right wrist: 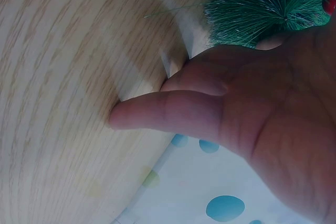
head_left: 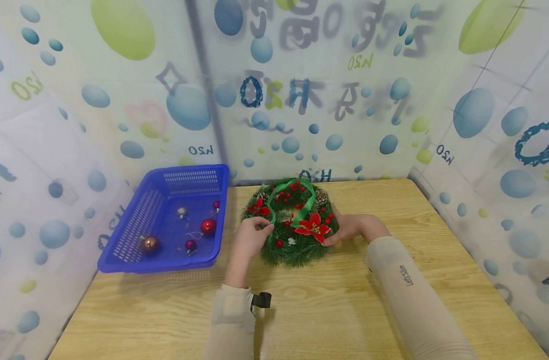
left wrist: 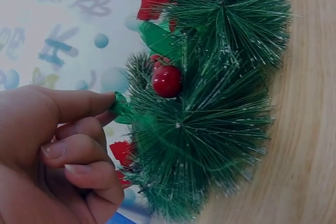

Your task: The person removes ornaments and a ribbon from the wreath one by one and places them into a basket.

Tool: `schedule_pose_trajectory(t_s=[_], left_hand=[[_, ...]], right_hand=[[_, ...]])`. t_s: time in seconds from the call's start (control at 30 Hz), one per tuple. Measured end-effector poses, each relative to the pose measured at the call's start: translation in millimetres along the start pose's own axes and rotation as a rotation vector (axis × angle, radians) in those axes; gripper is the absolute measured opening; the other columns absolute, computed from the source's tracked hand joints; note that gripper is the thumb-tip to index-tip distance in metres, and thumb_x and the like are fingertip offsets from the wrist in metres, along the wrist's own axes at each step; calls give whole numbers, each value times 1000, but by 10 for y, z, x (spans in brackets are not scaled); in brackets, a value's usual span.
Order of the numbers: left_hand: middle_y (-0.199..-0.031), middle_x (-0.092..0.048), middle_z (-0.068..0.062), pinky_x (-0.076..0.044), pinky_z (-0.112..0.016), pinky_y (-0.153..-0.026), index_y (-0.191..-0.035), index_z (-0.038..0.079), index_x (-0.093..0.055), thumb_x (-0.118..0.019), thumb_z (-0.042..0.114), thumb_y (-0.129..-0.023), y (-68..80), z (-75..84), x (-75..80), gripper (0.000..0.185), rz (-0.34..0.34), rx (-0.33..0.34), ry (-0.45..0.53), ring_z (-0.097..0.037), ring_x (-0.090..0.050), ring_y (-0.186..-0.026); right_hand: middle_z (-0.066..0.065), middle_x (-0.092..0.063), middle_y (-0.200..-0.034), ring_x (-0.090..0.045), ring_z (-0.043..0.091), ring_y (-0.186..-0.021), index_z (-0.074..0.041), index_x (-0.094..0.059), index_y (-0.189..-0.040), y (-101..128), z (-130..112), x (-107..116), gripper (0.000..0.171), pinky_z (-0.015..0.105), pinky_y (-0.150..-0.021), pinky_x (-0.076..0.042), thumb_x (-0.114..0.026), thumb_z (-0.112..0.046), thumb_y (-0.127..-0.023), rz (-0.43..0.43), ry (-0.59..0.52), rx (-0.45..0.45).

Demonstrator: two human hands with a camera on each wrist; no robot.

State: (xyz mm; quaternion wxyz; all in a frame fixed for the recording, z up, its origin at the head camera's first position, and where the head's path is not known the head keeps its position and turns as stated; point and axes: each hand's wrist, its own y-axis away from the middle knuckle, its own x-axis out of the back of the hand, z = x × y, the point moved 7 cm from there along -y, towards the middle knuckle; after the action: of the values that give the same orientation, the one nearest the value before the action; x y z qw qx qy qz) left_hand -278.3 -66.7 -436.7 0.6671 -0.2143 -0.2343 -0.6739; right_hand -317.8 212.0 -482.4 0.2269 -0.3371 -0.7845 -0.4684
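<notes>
At the far edge of the wooden bench [head_left: 436, 235] lies a Christmas wreath [head_left: 292, 222]; the left hand [head_left: 252, 235] pinches its green ribbon [head_left: 301, 192], the right hand [head_left: 353, 227] steadies its right rim, fingers relaxed, apparently adjusting the ribbon; next likely calls for gentle pulling.

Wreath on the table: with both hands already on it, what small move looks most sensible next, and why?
Probably a gentle pull of the green ribbon up and clear of the needles. The left hand pinches the ribbon's end at the wreath's left edge, while the right hand rests against the right side and steadies it. The baubles lie in the blue basket, untouched.
</notes>
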Motion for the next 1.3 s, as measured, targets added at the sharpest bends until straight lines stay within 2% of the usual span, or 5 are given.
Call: schedule_pose_trajectory(t_s=[0.33, 0.63, 0.83, 1.13, 1.3], left_hand=[[-67, -52, 0, -36, -30, -52, -103, 18, -73, -67, 32, -93, 75, 114, 204, 18, 27, -40, 118, -15, -40, -54], [-106, -65, -4, -47, -35, -74, -106, 17, -72, -66, 31, -95, 214, 253, 444, 19, 51, -48, 193, -23, -59, -93], [-112, -65, -5, -47, -32, -56, -108, 18, -70, -64, 33, -96, 304, 331, 624, 20, 54, -43, 237, -27, -60, -66], [-101, -69, -7, -50, -33, -68, -106, 15, -70, -60, 38, -98, 379, 561, 1335, 26, 200, -128, 64, -21, -62, -81], [-121, -66, -12, -52, -49, -88, -117, 12, -65, -53, 43, -100, 398, 582, 1777, 38, 201, -75, -64, -32, -62, -110]], right_hand=[[21, -2, -164, -17, 45, -148, -15, 31, -150, -15, 9, -6, 142, 60, -114, -27, -70, -75, -70, -2, 10, 2], [21, -1, -164, -16, 45, -148, -16, 31, -150, 13, -12, -8, 142, 59, -115, -26, -70, -74, -70, -5, 1, -7], [21, 0, -164, -15, 45, -148, -17, 32, -149, 23, -16, -4, 141, 59, -115, -26, -70, -73, -71, -8, -9, -7], [22, 1, -164, -15, 46, -148, -16, 32, -150, 43, -26, -9, 141, 60, -115, -25, -71, -73, -71, -2, -2, 3], [22, 1, -164, -14, 47, -148, -17, 32, -150, 58, -17, -16, 142, 61, -115, -25, -71, -73, -70, -3, -9, 1]])
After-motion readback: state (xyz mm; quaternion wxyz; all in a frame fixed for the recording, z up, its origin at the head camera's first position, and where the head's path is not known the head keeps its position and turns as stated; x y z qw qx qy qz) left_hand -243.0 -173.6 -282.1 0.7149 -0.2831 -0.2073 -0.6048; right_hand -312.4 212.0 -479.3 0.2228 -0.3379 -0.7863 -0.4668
